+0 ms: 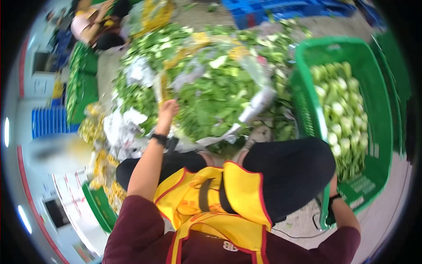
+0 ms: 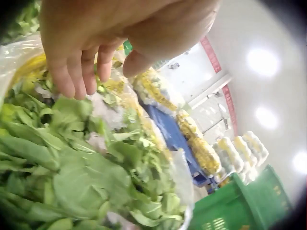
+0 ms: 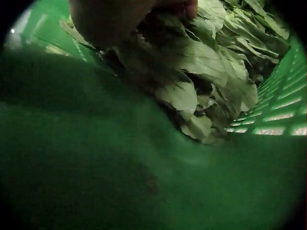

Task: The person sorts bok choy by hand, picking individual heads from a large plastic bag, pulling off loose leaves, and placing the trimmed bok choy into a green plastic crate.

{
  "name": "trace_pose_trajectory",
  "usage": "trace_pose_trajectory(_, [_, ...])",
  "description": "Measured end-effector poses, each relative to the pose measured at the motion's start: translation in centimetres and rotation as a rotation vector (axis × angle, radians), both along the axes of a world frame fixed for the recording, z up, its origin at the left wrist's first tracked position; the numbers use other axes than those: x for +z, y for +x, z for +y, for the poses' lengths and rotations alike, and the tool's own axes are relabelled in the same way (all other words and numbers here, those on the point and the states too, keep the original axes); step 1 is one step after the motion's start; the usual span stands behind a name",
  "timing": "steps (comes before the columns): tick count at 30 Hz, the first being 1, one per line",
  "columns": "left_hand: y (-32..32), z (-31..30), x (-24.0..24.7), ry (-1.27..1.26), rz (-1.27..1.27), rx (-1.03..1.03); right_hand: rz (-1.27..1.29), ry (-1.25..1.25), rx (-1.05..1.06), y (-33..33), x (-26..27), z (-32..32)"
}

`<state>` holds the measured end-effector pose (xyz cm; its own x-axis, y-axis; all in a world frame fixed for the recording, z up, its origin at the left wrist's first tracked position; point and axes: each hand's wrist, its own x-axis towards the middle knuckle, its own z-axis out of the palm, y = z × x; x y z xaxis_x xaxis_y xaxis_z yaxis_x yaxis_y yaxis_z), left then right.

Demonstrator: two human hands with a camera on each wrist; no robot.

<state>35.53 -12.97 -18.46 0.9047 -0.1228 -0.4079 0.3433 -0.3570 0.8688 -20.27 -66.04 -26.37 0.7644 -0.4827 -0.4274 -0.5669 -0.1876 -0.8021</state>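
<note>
My left hand (image 1: 168, 111) is over the near left side of a plastic bag (image 1: 259, 103) full of loose green leaves (image 1: 211, 99). In the left wrist view, the fingers of this hand (image 2: 105, 43) hang loosely bent above the leaves (image 2: 91, 177), holding nothing. My right hand (image 1: 333, 184) is low at the near end of a green crate (image 1: 380, 110), partly hidden by the knee and crate rim. Bok choy (image 1: 345, 119) lies stacked in that crate. In the right wrist view, the hand (image 3: 120, 21) touches leafy greens (image 3: 192, 62); its grip is mostly hidden.
Loose leaves (image 1: 154, 44) surround the bag, with white plastic (image 1: 123, 130) at its left. Blue pallets (image 1: 285, 11) lie beyond. Filled green crates (image 1: 82, 83) and a seated person (image 1: 90, 24) are at the far left. A cable (image 1: 299, 236) runs beside the right knee.
</note>
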Motion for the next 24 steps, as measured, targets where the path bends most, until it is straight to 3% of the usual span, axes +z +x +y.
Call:
trace_pose_trajectory(2, [0.9,1.8,-3.8,0.241,0.020,-0.163,0.061,-0.285,0.350,0.8,2.3,-1.5])
trace_pose_trajectory(3, [0.5,2.1,-5.6,0.398,-0.119,-0.222,0.063,-0.434,0.506,1.3,3.3,-2.3])
trace_pose_trajectory(4, [0.2,2.0,-6.8,0.556,-0.252,-0.286,-0.044,-0.612,0.915,3.0,6.2,-4.4])
trace_pose_trajectory(5, [-0.2,2.3,-7.2,0.546,-0.247,-0.272,0.279,-0.529,0.869,4.1,8.7,-5.9])
trace_pose_trajectory(6, [-0.5,2.4,-7.3,0.643,-0.199,-0.412,0.445,-0.523,0.644,7.1,13.3,-6.0])
trace_pose_trajectory(7, [-0.5,1.9,-7.3,0.735,-0.160,-0.560,0.599,-0.516,0.403,11.0,18.1,-5.6])
trace_pose_trajectory(8, [-1.8,1.0,-7.4,0.800,-0.128,-0.607,0.581,-0.674,0.254,13.6,21.5,-5.6])
trace_pose_trajectory(9, [-3.3,-0.2,-6.8,0.826,-0.149,-0.571,0.137,-0.945,0.245,14.6,23.0,-6.9])
trace_pose_trajectory(10, [-4.8,-1.3,-6.4,0.852,-0.173,-0.536,0.018,-0.732,-0.025,17.2,25.7,-6.6])
trace_pose_trajectory(11, [-6.7,-1.5,-7.3,0.831,-0.173,-0.537,-0.111,-0.699,-0.034,20.5,29.3,-4.2])
trace_pose_trajectory(12, [-8.6,-1.6,-8.6,0.796,-0.356,-0.431,-0.245,-0.663,-0.039,24.0,32.8,-0.5])
trace_pose_trajectory(13, [-9.1,-1.8,-9.3,0.757,-0.536,-0.316,-0.308,-0.570,0.050,27.4,35.6,3.7])
trace_pose_trajectory(14, [-8.6,-1.7,-9.5,0.742,-0.536,-0.304,-0.368,-0.472,0.144,30.7,37.5,8.2])
trace_pose_trajectory(15, [-7.8,-1.3,-9.5,0.571,-0.423,-0.051,-0.374,-0.336,0.283,33.6,38.4,12.0])
trace_pose_trajectory(16, [-6.6,-0.7,-9.5,0.396,-0.306,0.198,-0.377,-0.197,0.421,36.4,38.7,15.5])
trace_pose_trajectory(17, [-4.5,0.6,-11.0,0.478,-0.296,0.318,-0.357,-0.209,0.598,39.1,38.2,18.9])
trace_pose_trajectory(18, [-2.1,2.6,-13.8,0.462,-0.058,0.329,-0.404,-0.225,0.823,41.8,36.6,21.2])
trace_pose_trajectory(19, [-0.7,5.0,-17.7,0.408,0.009,0.118,-0.367,-0.184,0.964,44.7,34.5,23.8])
trace_pose_trajectory(20, [0.0,5.6,-17.7,0.402,0.017,0.141,-0.281,-0.179,1.044,47.2,32.6,26.6])
trace_pose_trajectory(22, [1.2,6.8,-17.5,0.729,0.016,-0.946,-0.374,-0.215,1.190,51.7,24.7,31.4])
trace_pose_trajectory(24, [-0.2,6.3,-19.6,0.571,0.023,-0.770,-0.271,-0.253,1.246,54.1,18.5,36.3])
